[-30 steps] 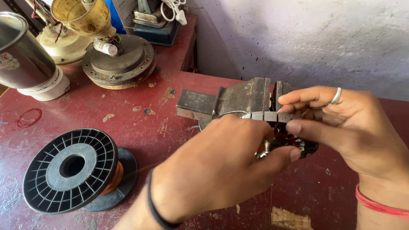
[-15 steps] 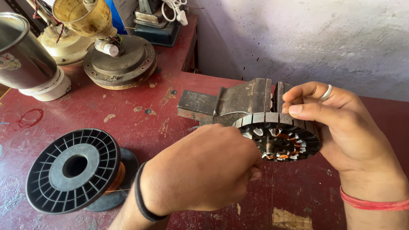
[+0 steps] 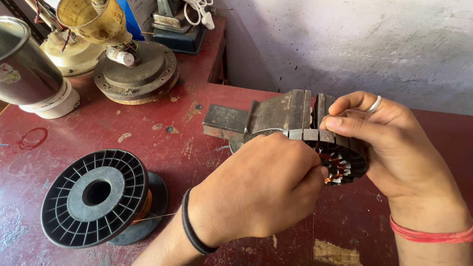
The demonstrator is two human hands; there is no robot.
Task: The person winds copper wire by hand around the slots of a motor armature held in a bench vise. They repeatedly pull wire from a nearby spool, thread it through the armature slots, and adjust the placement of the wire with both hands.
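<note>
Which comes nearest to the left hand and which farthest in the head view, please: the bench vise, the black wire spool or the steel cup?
1. Bench vise: just behind the left hand, toward the wall.
2. Black wire spool: to the hand's left, lying on the red table.
3. Steel cup: far back-left corner, clearly the farthest.

A small electrical repair workshop is shown. A worn, scratched red surface [image 3: 148, 128] is set against a rough, stained plaster wall [image 3: 374, 44]. A black plastic spool [image 3: 96, 197] of copper winding wire is laid on it, and a heavy metal vise [image 3: 266, 116] is placed near the middle. A dismantled round motor housing [image 3: 138, 74], a brass-coloured cup-shaped part [image 3: 93, 19] with loose wires, and a steel jar on a white base [image 3: 29, 74] are crowded at the back. A slotted motor stator [image 3: 340, 157] with copper coils is seen beside the vise.
</note>
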